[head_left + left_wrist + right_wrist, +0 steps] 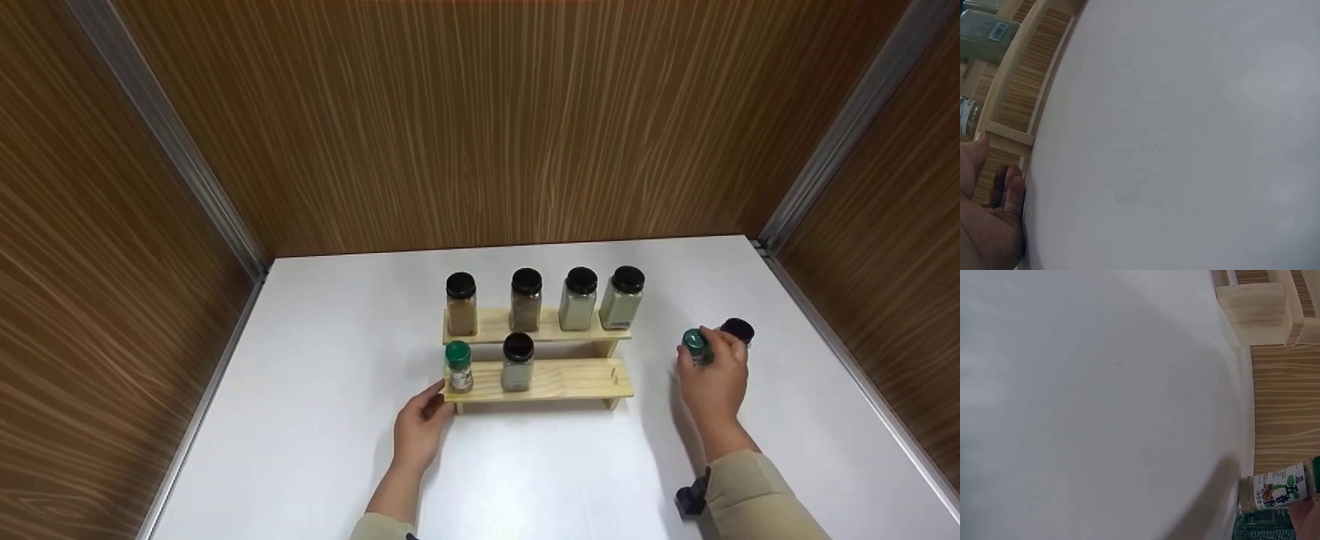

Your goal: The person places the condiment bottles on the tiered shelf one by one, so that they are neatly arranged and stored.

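A two-tier wooden spice rack (570, 381) stands on the white table. My left hand (420, 431) is at its lower left corner, with the thumb on the shelf edge and the other fingers bent near the leg in the left wrist view; part of this grip is hidden. My right hand (716, 379) holds a small green-capped spice jar (695, 345) right of the rack. In the right wrist view this jar (1275, 488) shows a white printed label and stands upright at table level. Just beside it is a black-capped jar (738, 330), partly covered by my fingers.
Several black-capped jars (577, 304) stand on the upper tier. The lower tier bears a green-capped jar (460, 367) at its left end and a black-capped jar (517, 367) beside it. Wood-grain panels (495, 127) wall the table (330, 375) at the back and sides.
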Tool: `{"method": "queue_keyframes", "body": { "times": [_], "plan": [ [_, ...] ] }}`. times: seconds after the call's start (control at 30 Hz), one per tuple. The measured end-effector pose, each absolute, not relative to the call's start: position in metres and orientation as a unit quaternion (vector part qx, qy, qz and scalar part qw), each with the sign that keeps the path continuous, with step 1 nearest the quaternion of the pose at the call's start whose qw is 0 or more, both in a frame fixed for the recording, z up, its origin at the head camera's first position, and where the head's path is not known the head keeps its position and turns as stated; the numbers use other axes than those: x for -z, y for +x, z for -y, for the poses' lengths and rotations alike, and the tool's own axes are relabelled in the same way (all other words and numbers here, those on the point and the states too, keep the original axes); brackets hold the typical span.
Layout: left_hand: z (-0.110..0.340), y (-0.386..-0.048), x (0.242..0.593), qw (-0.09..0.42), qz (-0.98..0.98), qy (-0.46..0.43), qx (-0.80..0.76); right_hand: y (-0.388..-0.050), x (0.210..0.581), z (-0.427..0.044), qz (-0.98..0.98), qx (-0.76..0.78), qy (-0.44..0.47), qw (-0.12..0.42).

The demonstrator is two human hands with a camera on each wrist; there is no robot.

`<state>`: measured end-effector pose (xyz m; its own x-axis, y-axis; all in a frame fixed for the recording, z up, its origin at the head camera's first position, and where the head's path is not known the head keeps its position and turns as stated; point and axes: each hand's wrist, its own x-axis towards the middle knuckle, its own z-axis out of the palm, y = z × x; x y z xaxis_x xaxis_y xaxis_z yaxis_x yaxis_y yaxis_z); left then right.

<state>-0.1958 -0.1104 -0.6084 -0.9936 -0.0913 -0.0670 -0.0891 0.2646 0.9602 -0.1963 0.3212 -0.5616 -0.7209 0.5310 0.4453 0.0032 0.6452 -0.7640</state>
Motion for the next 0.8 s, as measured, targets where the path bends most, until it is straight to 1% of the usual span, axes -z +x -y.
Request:
{"method": "queue_keyframes", "body": {
  "times": [0.23,0.53,0.67,0.8],
  "plan": [
    [0.109,-0.195,0.608,0.003,0.791,0.056,0.609,-0.192,0.563,-0.325,0.850,-0.389,-0.188,0.301],
    [0.110,-0.194,0.610,0.001,0.791,0.053,0.609,-0.190,0.573,-0.325,0.851,-0.399,-0.174,0.293],
    [0.110,-0.194,0.609,0.006,0.790,0.052,0.612,-0.188,0.578,-0.324,0.850,-0.415,-0.176,0.272],
    [0.110,-0.194,0.608,0.006,0.786,0.051,0.617,-0.186,0.580,-0.323,0.845,-0.443,-0.183,0.238]
  ]
}}
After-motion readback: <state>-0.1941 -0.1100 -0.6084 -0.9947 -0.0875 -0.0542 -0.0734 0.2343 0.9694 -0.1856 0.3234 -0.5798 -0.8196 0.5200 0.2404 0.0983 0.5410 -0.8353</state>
